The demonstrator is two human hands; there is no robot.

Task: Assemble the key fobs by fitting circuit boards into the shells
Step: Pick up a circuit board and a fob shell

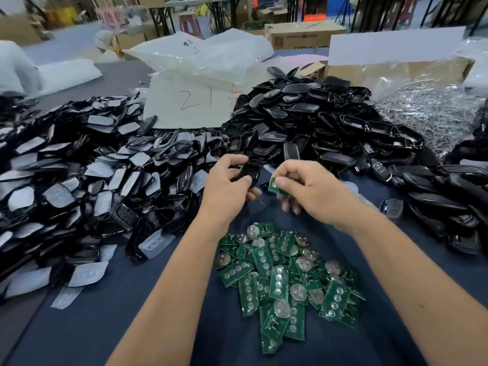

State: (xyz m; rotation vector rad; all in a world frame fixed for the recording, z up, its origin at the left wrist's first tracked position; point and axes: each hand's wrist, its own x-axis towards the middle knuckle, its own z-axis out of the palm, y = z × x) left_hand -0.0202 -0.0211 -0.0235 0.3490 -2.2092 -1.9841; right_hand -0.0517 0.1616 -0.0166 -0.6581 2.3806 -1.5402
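At the centre of the frame the left hand (227,183) grips a black shell (249,171), fingers curled round it, while the right hand (303,186) pinches a green circuit board (276,186) between thumb and fingertips just beside the shell, the two parts not yet joined. The likely slip from here is a board going in tilted or the wrong way round, so that it jams against the shell's rim; pressing then could bend it. The pinch covers only one end of the board, so it could also twist loose and drop onto the loose boards (285,276) heaped at lower centre on the blue table cover (132,326). Nothing nearby sits in a container: shells with pale button pads (79,180) lie piled at left, bare black shells (317,122) at upper centre. An open cardboard box (396,72) at upper right holds crinkled clear plastic; what lies under it cannot be told.
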